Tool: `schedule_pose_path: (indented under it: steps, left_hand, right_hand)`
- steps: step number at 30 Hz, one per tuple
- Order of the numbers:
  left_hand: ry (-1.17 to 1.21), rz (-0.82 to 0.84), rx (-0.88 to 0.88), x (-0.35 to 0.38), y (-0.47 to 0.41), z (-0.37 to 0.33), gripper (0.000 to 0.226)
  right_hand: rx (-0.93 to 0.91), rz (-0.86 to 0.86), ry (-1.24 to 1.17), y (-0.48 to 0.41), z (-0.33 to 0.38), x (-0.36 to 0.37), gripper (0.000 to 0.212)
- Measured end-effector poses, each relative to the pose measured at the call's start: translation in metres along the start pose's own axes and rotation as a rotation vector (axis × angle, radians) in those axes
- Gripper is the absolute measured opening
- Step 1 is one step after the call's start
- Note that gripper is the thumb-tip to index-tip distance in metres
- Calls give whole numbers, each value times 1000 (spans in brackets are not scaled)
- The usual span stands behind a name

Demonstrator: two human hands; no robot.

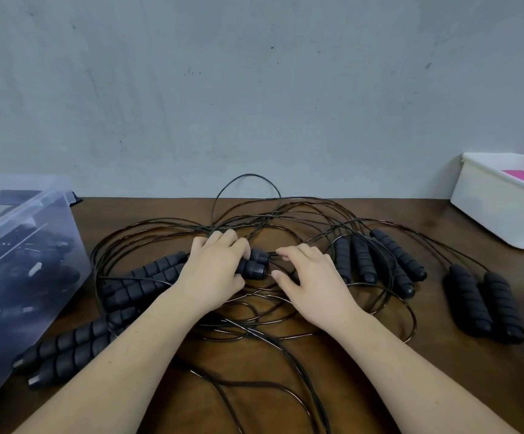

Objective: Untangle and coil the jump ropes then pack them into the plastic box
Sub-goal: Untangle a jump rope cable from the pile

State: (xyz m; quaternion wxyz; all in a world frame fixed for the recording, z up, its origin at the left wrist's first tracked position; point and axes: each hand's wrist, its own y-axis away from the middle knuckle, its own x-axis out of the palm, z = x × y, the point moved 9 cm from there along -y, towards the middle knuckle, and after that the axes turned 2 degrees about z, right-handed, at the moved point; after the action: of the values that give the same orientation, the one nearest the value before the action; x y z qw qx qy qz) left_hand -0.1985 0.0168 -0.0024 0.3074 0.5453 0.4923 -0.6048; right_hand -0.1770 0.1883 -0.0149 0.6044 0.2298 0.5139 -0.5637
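a tangle of black jump ropes (264, 220) sprawls across the brown surface (473, 364), with foam handles scattered left and right. the left hand (213, 270) curls round a pair of handles (154, 274) – their capped ends poke out past the fingers. the right hand (311, 277) lies on the cords just beside those caps, fingers loosely spread, gripping nothing. the clear plastic box (19, 245) sits at the left edge with dark ropes inside.

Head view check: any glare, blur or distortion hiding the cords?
Head view: soft even light, only fine glints on the thin black rope cords; centre sharp where the left hand grips two black foam handles; clear plastic box at left edge smeared and stretched.
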Motion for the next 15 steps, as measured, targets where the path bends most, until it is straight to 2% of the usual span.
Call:
schedule_pose_path:
  steps: [5, 9, 13, 15]
  left_hand:
    - [87, -97, 85, -15, 8, -9, 33]
    - [117, -214, 182, -38, 18, -27, 34]
    - [119, -272, 267, -54, 26, -33, 37]
    - [130, -253, 278, -55, 28, -35, 41]
  right_hand:
    - [-10, -2, -127, 2, 3, -4, 44]
    - [-71, -29, -177, 4, 9, -13, 35]
    - [-71, -39, -340, 9, 11, -24, 48]
    - [-88, -53, -313, 10, 13, -25, 36]
